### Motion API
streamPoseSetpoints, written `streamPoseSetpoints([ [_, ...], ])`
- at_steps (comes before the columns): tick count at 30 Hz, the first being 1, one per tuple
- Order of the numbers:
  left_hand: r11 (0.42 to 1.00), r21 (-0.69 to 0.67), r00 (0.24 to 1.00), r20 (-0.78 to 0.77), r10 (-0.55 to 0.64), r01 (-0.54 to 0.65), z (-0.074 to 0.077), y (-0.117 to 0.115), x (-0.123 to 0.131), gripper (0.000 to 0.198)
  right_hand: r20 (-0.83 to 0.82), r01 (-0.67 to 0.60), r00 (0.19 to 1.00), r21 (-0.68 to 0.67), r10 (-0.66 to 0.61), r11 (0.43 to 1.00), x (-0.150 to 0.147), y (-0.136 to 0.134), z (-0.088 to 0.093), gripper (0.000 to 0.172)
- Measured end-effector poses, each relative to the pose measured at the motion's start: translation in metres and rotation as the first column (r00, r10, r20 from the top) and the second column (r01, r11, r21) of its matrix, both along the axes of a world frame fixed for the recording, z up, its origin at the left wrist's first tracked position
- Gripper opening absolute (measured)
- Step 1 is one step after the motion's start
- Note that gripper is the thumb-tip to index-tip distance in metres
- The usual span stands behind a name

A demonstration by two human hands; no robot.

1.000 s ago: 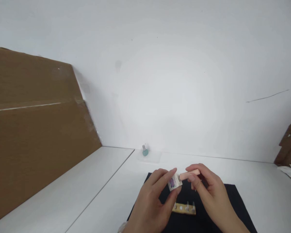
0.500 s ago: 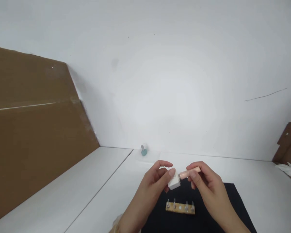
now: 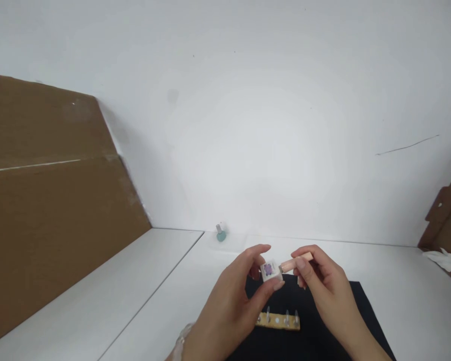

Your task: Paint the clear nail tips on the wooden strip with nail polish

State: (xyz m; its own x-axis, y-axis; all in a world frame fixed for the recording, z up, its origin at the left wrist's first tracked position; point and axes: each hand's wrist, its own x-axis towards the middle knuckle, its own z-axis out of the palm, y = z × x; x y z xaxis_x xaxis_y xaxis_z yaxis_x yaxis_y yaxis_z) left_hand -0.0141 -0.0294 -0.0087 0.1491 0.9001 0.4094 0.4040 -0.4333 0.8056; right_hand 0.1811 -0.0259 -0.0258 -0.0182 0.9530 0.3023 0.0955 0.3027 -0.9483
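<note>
My left hand (image 3: 233, 301) pinches a small white square bottle (image 3: 270, 271) with a purple label between thumb and fingers. My right hand (image 3: 323, 291) grips the bottle's long pink cap (image 3: 296, 262), which sits against the bottle's neck. Both hands hover above a black mat (image 3: 334, 326). Below them on the mat lies a small tan strip (image 3: 278, 321) with several clear nail tips standing on it.
A small teal bottle (image 3: 221, 233) stands at the back of the white table (image 3: 154, 301) by the wall. Brown cardboard (image 3: 52, 200) leans at the left, and more cardboard (image 3: 445, 210) at the right edge. A crumpled white tissue (image 3: 439, 258) lies at the far right.
My left hand has turned the white bottle, so its purple label faces up again. The view has shifted slightly, and the tan strip shows more fully beneath the hands.
</note>
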Motion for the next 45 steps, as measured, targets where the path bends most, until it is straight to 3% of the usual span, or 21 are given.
streamPoseSetpoints([
  [3, 0.977, -0.191, 0.989, 0.13, -0.071, 0.095, 0.008, 0.003, 0.001, 0.033, -0.006, -0.013, 1.0, 0.01, 0.013, 1.0, 0.0, 0.0, 0.0, 0.036],
  [7, 0.826, -0.487, 0.914, 0.398, -0.079, 0.283, 0.019, 0.005, 0.004, 0.037, -0.027, -0.037, 0.999, 0.059, 0.038, 0.998, 0.0, -0.001, 0.001, 0.034],
  [10, 0.709, -0.527, 0.799, 0.595, -0.085, 0.468, 0.022, 0.004, 0.007, 0.04, 0.097, -0.036, 0.995, 0.113, 0.025, 0.993, 0.002, -0.005, 0.004, 0.031],
  [12, 0.682, -0.536, 0.773, 0.631, -0.068, 0.498, 0.023, 0.003, 0.008, 0.041, 0.167, -0.048, 0.986, 0.126, 0.026, 0.991, 0.004, -0.007, 0.007, 0.031],
  [14, 0.705, -0.567, 0.818, 0.574, -0.033, 0.426, 0.023, 0.003, 0.008, 0.042, 0.174, -0.068, 0.984, 0.097, 0.05, 0.993, 0.005, -0.008, 0.011, 0.033],
  [16, 0.77, -0.559, 0.881, 0.473, -0.009, 0.308, 0.021, 0.003, 0.006, 0.043, 0.121, -0.082, 0.99, 0.045, 0.076, 0.996, 0.004, -0.007, 0.013, 0.037],
  [20, 0.916, -0.361, 0.932, 0.361, -0.038, 0.177, 0.019, 0.004, 0.005, 0.044, -0.001, -0.065, 0.998, 0.02, 0.065, 0.998, 0.001, -0.005, 0.011, 0.038],
  [23, 0.957, -0.264, 0.957, 0.288, -0.042, 0.122, 0.022, 0.003, 0.006, 0.039, -0.004, 0.009, 1.0, 0.072, -0.009, 0.997, -0.001, -0.006, 0.007, 0.036],
  [27, 0.924, -0.352, 0.959, 0.28, -0.051, 0.152, 0.03, 0.002, 0.006, 0.039, -0.016, 0.02, 1.0, 0.063, -0.019, 0.998, -0.002, -0.007, 0.007, 0.037],
  [32, 0.806, -0.537, 0.924, 0.381, -0.031, 0.249, 0.03, 0.002, 0.006, 0.044, -0.088, -0.069, 0.994, -0.027, 0.067, 0.997, -0.002, -0.004, 0.009, 0.043],
  [35, 0.759, -0.55, 0.869, 0.493, -0.04, 0.347, 0.027, 0.003, 0.008, 0.043, -0.047, -0.04, 0.998, 0.022, 0.041, 0.999, -0.002, -0.005, 0.006, 0.04],
  [39, 0.762, -0.533, 0.843, 0.537, -0.031, 0.368, 0.025, 0.004, 0.008, 0.042, 0.061, 0.003, 0.998, 0.097, -0.009, 0.995, -0.003, -0.008, 0.004, 0.035],
  [45, 0.831, -0.521, 0.948, 0.319, -0.021, 0.194, 0.027, 0.005, 0.005, 0.042, 0.007, -0.049, 0.999, -0.005, 0.049, 0.999, -0.003, -0.005, 0.007, 0.04],
])
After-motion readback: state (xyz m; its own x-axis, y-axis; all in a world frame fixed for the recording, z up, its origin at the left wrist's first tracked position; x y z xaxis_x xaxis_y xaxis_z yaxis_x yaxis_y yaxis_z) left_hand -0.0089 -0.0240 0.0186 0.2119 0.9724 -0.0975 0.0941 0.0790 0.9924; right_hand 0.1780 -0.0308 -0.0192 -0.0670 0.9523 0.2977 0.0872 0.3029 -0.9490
